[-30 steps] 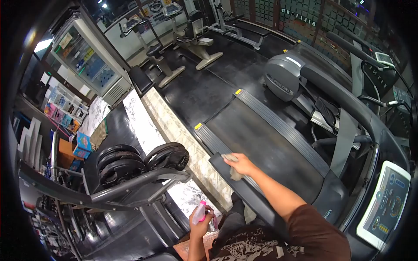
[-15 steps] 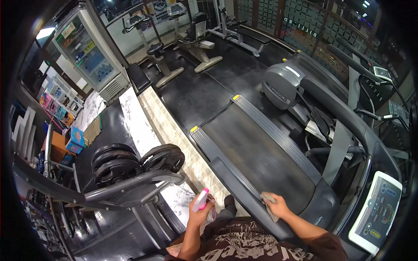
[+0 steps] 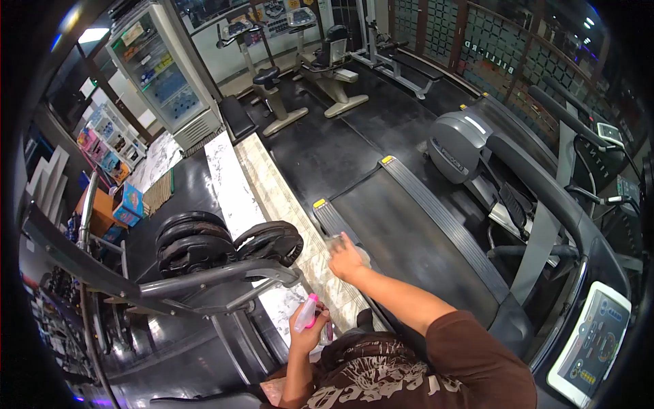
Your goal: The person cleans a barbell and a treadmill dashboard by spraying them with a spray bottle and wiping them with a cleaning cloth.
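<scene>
In the head view, my left hand [image 3: 308, 334] is wrapped round a spray bottle [image 3: 308, 310] with a white-and-pink top, held in front of my body. My right arm stretches forward over the treadmill [image 3: 429, 242]. At the end of it, my right hand [image 3: 347, 262] presses a greyish cloth [image 3: 365, 257] against the treadmill's left side, near the side rail. Part of the cloth lies hidden under the fingers, and its edge is slightly blurred.
Left of me stands a rack arm [image 3: 211, 278] with black weight plates [image 3: 194, 249]. A white console [image 3: 591, 344] is at the lower right. An elliptical machine [image 3: 453, 146], exercise bikes [image 3: 272, 99] and a glass-door fridge [image 3: 163, 75] stand farther off.
My right hand has slid forward along the treadmill's left side with the cloth, away from my body. The left hand still holds the spray bottle. The view has shifted slightly.
</scene>
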{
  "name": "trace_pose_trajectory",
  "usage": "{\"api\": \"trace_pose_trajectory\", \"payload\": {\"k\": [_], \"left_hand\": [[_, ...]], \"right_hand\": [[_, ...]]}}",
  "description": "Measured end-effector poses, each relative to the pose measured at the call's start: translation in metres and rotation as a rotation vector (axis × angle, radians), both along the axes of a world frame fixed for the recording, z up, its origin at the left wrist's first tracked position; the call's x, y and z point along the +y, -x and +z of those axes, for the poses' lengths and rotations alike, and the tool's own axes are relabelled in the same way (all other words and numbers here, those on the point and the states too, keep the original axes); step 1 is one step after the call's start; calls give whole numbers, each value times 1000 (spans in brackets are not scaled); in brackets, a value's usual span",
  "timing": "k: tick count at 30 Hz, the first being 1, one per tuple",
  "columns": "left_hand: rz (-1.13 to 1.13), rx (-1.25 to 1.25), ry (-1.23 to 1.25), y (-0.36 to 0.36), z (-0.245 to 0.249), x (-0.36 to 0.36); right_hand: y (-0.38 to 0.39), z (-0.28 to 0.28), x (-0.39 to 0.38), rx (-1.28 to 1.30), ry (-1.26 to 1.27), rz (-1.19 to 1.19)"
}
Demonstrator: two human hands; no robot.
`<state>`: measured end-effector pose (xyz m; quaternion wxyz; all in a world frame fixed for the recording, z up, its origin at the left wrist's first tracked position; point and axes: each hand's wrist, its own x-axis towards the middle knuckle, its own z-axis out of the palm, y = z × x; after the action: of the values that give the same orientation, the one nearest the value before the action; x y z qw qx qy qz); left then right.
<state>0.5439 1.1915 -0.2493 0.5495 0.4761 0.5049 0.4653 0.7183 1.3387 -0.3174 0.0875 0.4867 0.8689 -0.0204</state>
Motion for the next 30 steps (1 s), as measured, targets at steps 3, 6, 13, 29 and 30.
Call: {"api": "trace_pose_trajectory", "payload": {"k": [3,6,13,29,30], "left_hand": [[49,-20,42,6,4,-13],[66,-14,54,13,-4,-23],[71,-36,83,30,-8,-28],[-76,-83,21,-15,12,-47],[-81,-73,11,-15,10,-58]], "right_hand": [[14,-13,-27,-353,52,55],[3,11,-79,-503,208,356],[-22,21,-161,-520,523,471],[-22,1,-172,-474,169,277],[-27,-9,-191,-443,168,271]]}}
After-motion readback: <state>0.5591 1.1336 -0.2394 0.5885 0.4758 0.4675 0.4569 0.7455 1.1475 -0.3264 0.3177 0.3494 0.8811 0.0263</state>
